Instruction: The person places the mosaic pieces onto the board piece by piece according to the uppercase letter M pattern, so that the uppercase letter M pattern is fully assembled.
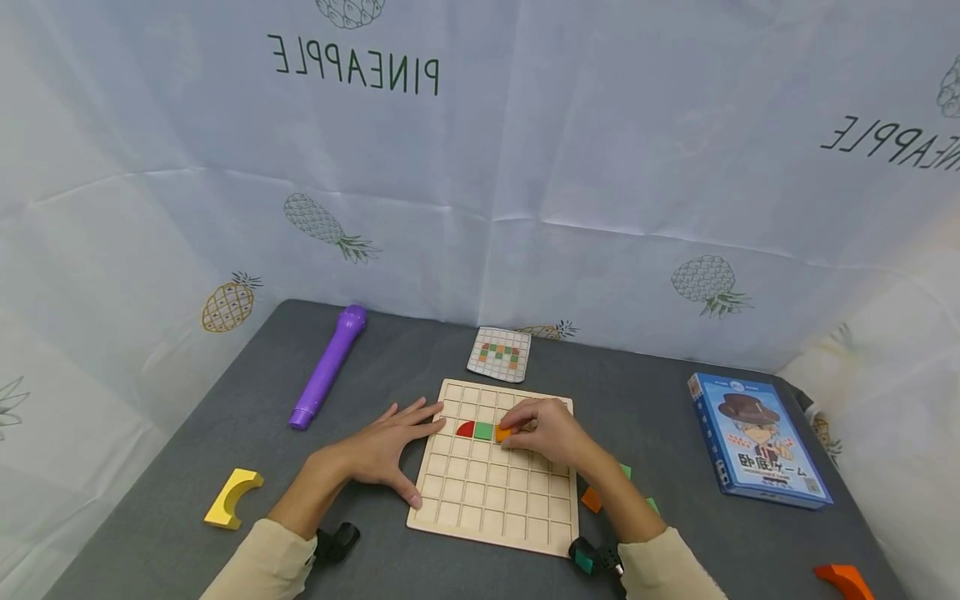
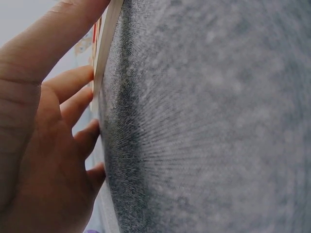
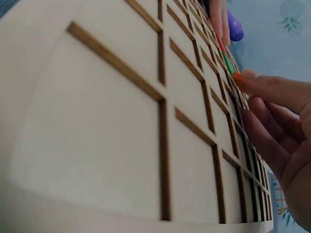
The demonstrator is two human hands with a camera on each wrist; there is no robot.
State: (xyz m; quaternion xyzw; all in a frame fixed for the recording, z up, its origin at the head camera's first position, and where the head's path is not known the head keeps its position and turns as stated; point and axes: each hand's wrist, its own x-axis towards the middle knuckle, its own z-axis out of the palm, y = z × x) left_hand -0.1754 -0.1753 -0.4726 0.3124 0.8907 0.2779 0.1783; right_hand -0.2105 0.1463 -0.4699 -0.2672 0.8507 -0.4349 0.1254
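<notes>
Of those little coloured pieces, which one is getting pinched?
The orange piece beside the green square on the board. The right grip pinches it; the square, the red piece and the loose orange piece lie unheld.

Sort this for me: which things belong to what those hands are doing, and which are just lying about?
Part of the job:
wooden grid board
red quarter-circle tile
green square tile
orange tile, in the right hand
patterned grid card, probably
loose orange piece, loose green piece, probably

Apparently just lying about:
purple microphone-shaped stick
yellow arch block
blue game box
orange-red curved block
</notes>
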